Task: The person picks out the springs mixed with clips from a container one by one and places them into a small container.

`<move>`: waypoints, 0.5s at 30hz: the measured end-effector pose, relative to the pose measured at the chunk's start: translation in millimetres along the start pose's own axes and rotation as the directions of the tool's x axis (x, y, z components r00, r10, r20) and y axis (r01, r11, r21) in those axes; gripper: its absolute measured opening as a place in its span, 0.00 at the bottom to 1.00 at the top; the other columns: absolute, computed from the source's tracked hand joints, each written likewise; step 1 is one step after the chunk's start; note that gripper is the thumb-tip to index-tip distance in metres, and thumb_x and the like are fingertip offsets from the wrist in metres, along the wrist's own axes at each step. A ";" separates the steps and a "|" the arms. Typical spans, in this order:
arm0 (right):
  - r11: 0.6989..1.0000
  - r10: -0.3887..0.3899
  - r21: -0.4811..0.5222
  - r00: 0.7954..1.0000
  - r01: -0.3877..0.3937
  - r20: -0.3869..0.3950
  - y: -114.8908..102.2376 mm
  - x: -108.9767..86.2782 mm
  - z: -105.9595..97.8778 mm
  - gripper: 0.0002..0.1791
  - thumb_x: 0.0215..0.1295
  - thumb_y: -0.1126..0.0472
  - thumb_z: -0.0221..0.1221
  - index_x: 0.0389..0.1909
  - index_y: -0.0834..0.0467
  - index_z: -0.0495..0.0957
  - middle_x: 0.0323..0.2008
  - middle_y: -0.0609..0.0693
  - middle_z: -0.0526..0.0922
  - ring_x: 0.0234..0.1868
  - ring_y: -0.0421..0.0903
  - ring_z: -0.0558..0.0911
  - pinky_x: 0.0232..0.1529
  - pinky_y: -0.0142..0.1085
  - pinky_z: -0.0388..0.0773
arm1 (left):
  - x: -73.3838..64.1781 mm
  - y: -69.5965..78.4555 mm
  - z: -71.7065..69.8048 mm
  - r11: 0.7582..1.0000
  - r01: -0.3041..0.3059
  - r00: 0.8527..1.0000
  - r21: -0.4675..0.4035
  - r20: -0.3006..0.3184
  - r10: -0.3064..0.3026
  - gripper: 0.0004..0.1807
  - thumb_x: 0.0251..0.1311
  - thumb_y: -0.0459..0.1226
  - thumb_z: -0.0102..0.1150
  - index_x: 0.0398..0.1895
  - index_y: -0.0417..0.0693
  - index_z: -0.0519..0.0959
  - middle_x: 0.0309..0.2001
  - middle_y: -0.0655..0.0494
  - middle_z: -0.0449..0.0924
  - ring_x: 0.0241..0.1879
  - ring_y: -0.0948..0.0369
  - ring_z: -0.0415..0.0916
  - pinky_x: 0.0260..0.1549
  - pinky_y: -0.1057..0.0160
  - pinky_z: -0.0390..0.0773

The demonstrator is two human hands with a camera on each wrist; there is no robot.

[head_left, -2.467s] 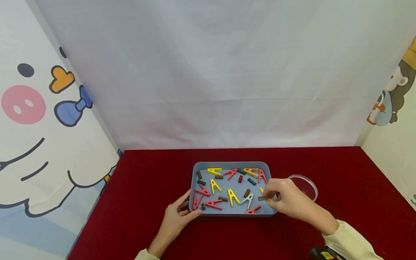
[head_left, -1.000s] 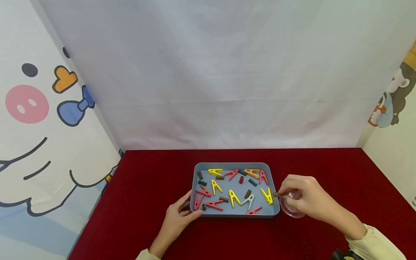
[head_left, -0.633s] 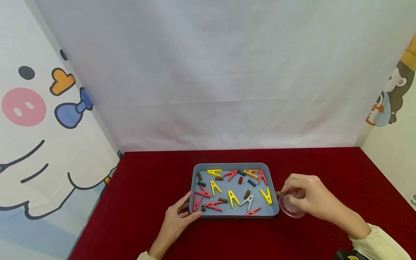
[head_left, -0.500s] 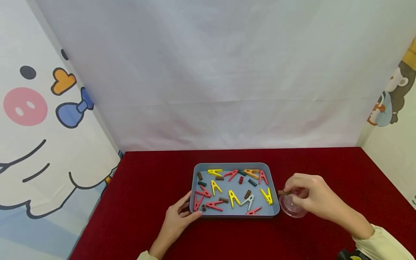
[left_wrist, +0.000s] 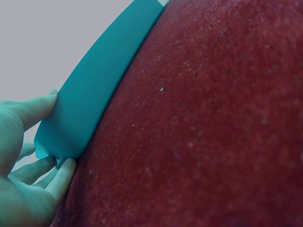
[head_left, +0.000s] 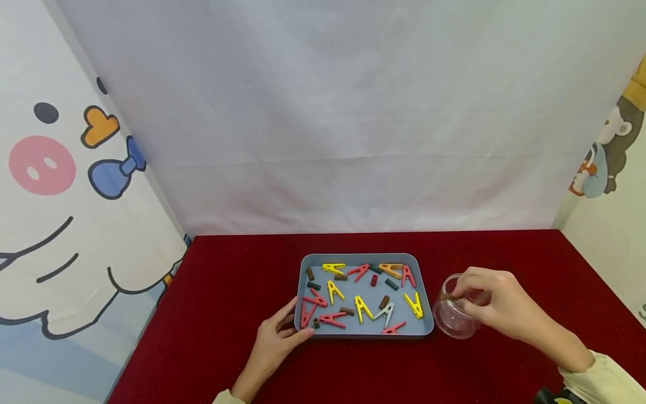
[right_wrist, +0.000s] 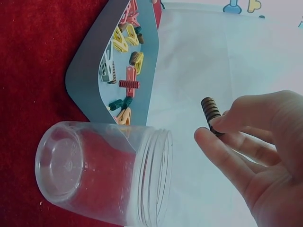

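My right hand (head_left: 497, 303) pinches a brown coil spring (right_wrist: 210, 112) between thumb and fingertips. In the head view the spring overlaps the mouth of a clear screw-neck jar (right_wrist: 106, 175), which stands just right of the tray; the right wrist view shows the spring beyond the jar's threaded rim. My left hand (head_left: 270, 342) grips the near left corner of the grey-blue tray (head_left: 360, 335), thumb on the rim and other fingers against the wall, as the left wrist view shows. Springs and spread clips, such as a yellow clip (head_left: 414, 306) and a white clip (head_left: 386, 314), lie in the tray.
Several red clips, among them one red clip (head_left: 332, 318), lie in the tray with an orange clip (head_left: 391, 268), dark green springs and a small red spring (head_left: 374, 280). Tray and jar stand on a dark red cloth (head_left: 232, 292). A white curtain (head_left: 353, 140) hangs behind.
My right hand has carried the brown spring from the right side of the tray, over its edge, rightward to the jar's mouth. My left hand has stayed at the tray's corner.
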State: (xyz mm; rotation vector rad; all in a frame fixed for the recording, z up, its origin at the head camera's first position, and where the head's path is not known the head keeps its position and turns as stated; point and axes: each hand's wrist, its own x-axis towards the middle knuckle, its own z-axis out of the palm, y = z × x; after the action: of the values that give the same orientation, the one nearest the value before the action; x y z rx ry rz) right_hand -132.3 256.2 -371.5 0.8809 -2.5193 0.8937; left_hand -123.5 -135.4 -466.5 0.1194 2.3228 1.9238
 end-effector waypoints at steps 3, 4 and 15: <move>1.000 -0.008 -0.010 1.000 0.008 -0.009 1.3 0.0 -1.9 0.18 0.35 0.77 0.63 0.23 0.49 0.78 0.29 0.40 0.76 0.28 0.36 0.75 0.20 0.24 0.73 | 0.3 -0.4 -0.1 1.000 -0.004 1.000 0.003 -0.001 0.004 0.40 0.45 0.38 0.66 0.64 0.49 0.60 0.60 0.43 0.61 0.52 0.49 0.66 0.38 0.67 0.74; 1.000 -0.007 -0.012 1.000 0.007 -0.009 1.7 -0.1 -2.5 0.18 0.35 0.76 0.63 0.23 0.49 0.78 0.29 0.40 0.76 0.28 0.36 0.75 0.20 0.24 0.73 | 0.4 -0.6 -0.1 1.000 -0.005 1.000 0.004 -0.002 0.005 0.40 0.45 0.38 0.66 0.64 0.49 0.60 0.60 0.43 0.61 0.52 0.49 0.66 0.38 0.67 0.74; 0.999 -0.017 -0.029 1.000 0.016 -0.022 6.0 -2.3 -6.1 0.22 0.34 0.77 0.63 0.22 0.45 0.77 0.29 0.41 0.76 0.27 0.35 0.74 0.19 0.22 0.72 | 0.8 -3.1 -0.1 1.000 -0.006 1.000 -0.010 -0.003 0.006 0.40 0.44 0.38 0.67 0.64 0.48 0.60 0.60 0.43 0.60 0.52 0.48 0.67 0.38 0.67 0.74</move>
State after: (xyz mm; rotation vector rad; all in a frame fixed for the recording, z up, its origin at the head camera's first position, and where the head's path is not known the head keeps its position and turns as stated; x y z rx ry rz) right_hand -133.9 264.9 -370.8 0.8767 -2.4960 0.8552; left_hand -124.3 -135.9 -469.6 0.1232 2.3175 1.9396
